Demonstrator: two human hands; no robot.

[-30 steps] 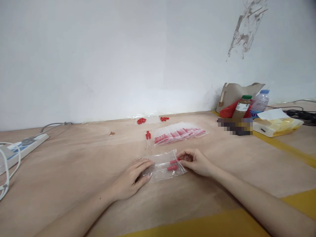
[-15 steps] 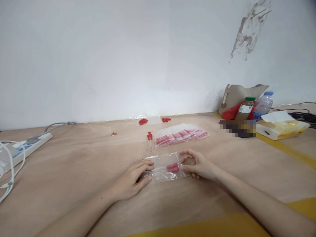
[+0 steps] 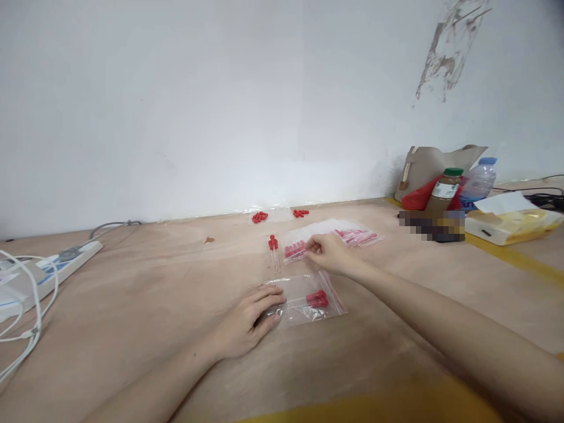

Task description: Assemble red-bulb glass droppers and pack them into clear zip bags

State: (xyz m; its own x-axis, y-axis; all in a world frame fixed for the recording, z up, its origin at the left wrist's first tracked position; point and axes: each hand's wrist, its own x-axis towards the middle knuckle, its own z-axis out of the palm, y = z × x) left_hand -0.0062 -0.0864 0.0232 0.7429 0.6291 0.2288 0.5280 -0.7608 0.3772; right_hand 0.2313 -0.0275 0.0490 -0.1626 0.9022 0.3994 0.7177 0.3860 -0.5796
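Note:
A clear zip bag [image 3: 294, 285] lies flat on the brown surface. Inside it are droppers [image 3: 317, 298] with red bulbs and thin clear stems. My left hand [image 3: 251, 317] rests on the bag's left end, fingers stretched and thumb apart. My right hand [image 3: 328, 252] is away from the bag, in front of a fanned row of filled zip bags [image 3: 352, 236] and partly hiding them. Its fingers are loosely curled, with no object visible between them. Just left of it lie a few loose red-bulb droppers [image 3: 274, 249], apart from the hand.
Small red bulbs [image 3: 259, 217] lie on clear plastic by the wall. A white power strip [image 3: 70, 264] with cables is at left. At right stand a green-capped bottle [image 3: 444, 191], a water bottle [image 3: 480, 179], a beige bag [image 3: 440, 158] and a yellow tissue pack [image 3: 515, 226].
My right hand has let go of the zip bag's right end and moved up and left toward the loose droppers. My left hand stays on the bag. The view has shifted slightly.

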